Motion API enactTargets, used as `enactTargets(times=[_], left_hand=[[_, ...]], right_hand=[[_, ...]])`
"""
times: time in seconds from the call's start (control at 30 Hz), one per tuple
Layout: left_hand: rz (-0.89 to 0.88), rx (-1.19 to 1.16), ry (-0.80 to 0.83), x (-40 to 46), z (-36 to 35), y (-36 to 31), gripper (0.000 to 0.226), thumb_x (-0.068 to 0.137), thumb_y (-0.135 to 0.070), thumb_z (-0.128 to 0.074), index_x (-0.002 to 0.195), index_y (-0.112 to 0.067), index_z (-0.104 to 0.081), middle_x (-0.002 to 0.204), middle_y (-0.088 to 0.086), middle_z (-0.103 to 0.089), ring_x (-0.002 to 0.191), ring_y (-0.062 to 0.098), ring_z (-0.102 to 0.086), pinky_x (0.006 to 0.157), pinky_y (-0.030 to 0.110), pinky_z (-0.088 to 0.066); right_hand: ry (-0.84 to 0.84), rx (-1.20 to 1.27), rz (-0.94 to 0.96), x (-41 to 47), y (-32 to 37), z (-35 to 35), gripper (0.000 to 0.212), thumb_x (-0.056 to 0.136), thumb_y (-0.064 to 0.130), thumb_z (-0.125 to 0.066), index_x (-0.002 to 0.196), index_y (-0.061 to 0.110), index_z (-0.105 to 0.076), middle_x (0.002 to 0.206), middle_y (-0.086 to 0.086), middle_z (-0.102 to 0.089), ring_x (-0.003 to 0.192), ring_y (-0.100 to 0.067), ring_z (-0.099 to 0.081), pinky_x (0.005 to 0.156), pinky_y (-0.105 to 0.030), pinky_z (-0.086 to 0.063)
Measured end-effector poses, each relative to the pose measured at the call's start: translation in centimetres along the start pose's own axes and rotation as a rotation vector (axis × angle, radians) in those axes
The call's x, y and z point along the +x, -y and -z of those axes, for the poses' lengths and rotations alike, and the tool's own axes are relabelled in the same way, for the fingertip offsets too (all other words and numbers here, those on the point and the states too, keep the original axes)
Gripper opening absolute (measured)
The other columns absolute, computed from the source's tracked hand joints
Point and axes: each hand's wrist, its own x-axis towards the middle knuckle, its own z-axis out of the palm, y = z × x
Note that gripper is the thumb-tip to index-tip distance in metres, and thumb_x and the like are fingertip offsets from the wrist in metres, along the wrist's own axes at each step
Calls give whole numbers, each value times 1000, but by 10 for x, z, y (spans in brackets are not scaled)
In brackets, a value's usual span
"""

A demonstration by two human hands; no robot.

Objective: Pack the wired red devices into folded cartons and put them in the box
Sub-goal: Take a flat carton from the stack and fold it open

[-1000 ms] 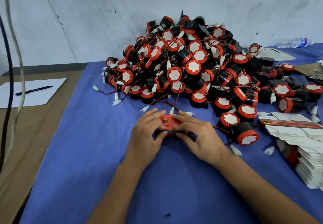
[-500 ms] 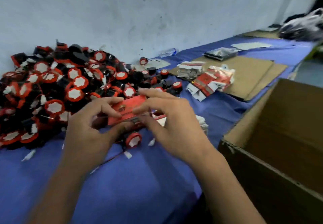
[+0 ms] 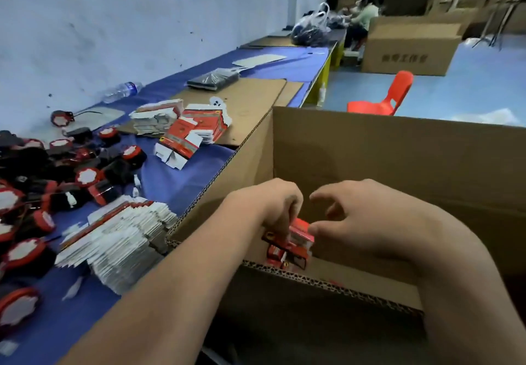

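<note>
Inside the open cardboard box [image 3: 398, 148], the left hand [image 3: 270, 205] is gripping a red carton [image 3: 299, 232] with curled fingers, while the right hand [image 3: 355, 216] is pinching its other edge above cartons already packed [image 3: 284, 258].

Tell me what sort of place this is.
Most likely a small packing workshop. A long blue-covered bench holds a heap of red wired devices and stacks of flat cartons; both hands lower a packed carton into a big cardboard box.
</note>
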Motion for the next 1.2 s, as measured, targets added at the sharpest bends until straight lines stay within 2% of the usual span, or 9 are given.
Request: enactTargets(times=[0.2, 0.33, 0.53, 0.67, 0.73, 0.8, 0.97, 1.07, 1.2], left_hand=[[164, 35, 45, -1, -11, 32, 13, 87, -10, -77, 92, -16, -67, 101, 6, -68, 89, 24, -65, 66, 31, -53], [76, 46, -122, -12, -2, 20, 10, 93, -17, -72, 99, -16, -65, 110, 5, -64, 97, 22, -62, 76, 32, -50], [-229, -410, -848, -80, 20, 28, 14, 83, -2, -73, 92, -13, -71, 94, 2, -69, 87, 17, -67, 74, 35, -59], [117, -514, -1412, -145, -9, 101, 18, 81, -8, -62, 88, -24, -65, 88, -11, -66, 84, 10, -65, 66, 18, -52], [515, -454, -1365, -178, -37, 151, 23, 76, -4, -61, 90, -22, -65, 92, -8, -67, 89, 16, -63, 74, 32, -52], [725, -349, -1080, -203, -62, 190, 32, 74, 2, -64, 99, -17, -68, 104, 0, -68, 101, 26, -62, 81, 37, -48], [773, -112, -528, -227, -89, 232, 33, 72, -7, -71, 103, -16, -72, 102, 9, -72, 96, 33, -66, 70, 38, -51], [781, 32, -542, -232, -92, 242, 22, 74, -14, -68, 94, -18, -74, 89, 9, -70, 85, 33, -64, 61, 35, -42], [645, 33, -794, -238, -94, 254, 9, 80, -4, -62, 79, -12, -66, 81, 14, -70, 79, 39, -62, 59, 43, -42]], right_hand=[[-34, 16, 28, 7, 7, -4, 69, 90, 61, -65, 151, 43, -39, 140, 9, -60, 125, -16, -59, 102, -35, -52], [-12, 11, 51, 4, 18, -5, 65, 92, 59, -65, 150, 42, -40, 137, 10, -61, 120, -14, -60, 99, -32, -52], [-465, 244, 214, 6, 64, -18, 28, 93, 38, -70, 119, 39, -61, 94, 16, -69, 83, -5, -65, 73, -32, -62], [-673, 438, 421, 26, 144, -50, 30, 92, 35, -67, 121, 32, -59, 85, 8, -70, 79, -18, -69, 65, -43, -60], [-575, 346, 456, 51, 191, -75, 23, 92, 32, -62, 114, 29, -57, 87, 3, -71, 84, -26, -66, 61, -37, -51], [-397, 193, 492, 80, 233, -99, 19, 91, 24, -59, 110, 23, -60, 97, -3, -71, 93, -31, -64, 60, -34, -38], [-4, -180, 598, 128, 313, -152, 32, 97, 18, -50, 127, 14, -62, 138, -11, -60, 132, -32, -50, 112, -50, -36], [-53, -280, 604, 136, 323, -162, 31, 97, 12, -47, 123, 15, -64, 131, -10, -65, 124, -31, -58, 116, -53, -31], [-148, -240, 696, 134, 320, -149, 14, 95, 8, -56, 105, 13, -64, 117, -15, -67, 107, -37, -65, 78, -41, -45]])
